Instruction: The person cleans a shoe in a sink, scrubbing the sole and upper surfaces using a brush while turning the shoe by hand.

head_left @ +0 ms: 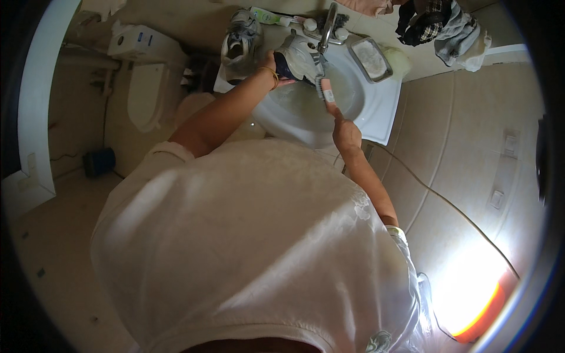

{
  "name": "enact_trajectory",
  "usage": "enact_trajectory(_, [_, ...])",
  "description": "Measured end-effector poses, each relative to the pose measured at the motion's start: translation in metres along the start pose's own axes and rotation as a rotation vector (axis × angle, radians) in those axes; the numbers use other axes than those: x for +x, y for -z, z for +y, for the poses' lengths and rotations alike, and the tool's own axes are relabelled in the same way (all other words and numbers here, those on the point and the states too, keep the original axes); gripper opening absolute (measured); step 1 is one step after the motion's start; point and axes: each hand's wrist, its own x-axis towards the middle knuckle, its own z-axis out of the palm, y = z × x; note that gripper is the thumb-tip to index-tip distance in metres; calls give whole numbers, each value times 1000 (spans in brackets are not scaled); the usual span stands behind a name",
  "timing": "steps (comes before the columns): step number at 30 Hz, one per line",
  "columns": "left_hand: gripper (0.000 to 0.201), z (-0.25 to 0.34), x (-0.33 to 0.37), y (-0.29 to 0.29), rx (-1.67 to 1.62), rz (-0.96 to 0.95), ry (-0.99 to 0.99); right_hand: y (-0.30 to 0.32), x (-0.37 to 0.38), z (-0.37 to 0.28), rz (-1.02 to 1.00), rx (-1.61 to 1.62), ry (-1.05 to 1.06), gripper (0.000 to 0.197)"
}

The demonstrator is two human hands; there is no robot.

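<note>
My left hand is closed around a light grey and dark sneaker, tilted over the white washbasin. In my right hand is a scrubbing brush with a pinkish handle. Its bristles face the sneaker's edge; whether they touch it I cannot tell. The metal faucet stands just beyond, and water seems to run from it beside the sneaker. Cloudy water lies in the bowl. Another sneaker, greyish, rests on the basin's left rim.
A rectangular metal tray with whitish contents sits right of the faucet. Behind the basin lies a green-and-white tube. Clothes hang at upper right. A toilet stands left. A cable runs along the right wall near a bright orange lamp.
</note>
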Motion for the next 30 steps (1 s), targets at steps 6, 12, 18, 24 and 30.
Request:
enact_trajectory(6, [64,-1,-29,-17,82,125,-129,4,39,-3,-16,-30,-223,28])
enact_trajectory(12, [90,-13,-68,-30,503,172,-340,-33,62,35,-157,-100,123,23])
enact_trajectory(18, [104,-20,-64,0,530,175,-307,12,-10,-40,120,556,169,30])
enact_trajectory(24, [93,-42,-54,5,623,157,-407,-36,56,12,194,238,81,38])
enact_trajectory(30, [97,-43,-44,15,804,89,-526,-60,73,45,145,170,-94,32])
